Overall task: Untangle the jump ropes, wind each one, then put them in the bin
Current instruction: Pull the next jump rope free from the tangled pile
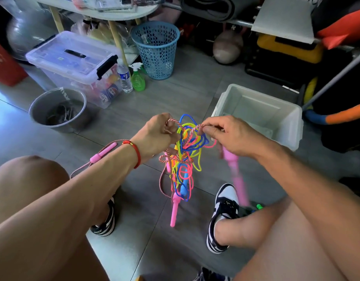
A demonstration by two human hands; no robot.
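The tangle of ropes is held up above the floor, between the knees, with the bin just beside the right hand. The braided cord is pinched by the right hand and gripped by the left hand. It is best drawn out slowly, loop by loop, with slack fed in and knots never tightened. The number of ropes cannot be told; the handle below the right hand is blurred.
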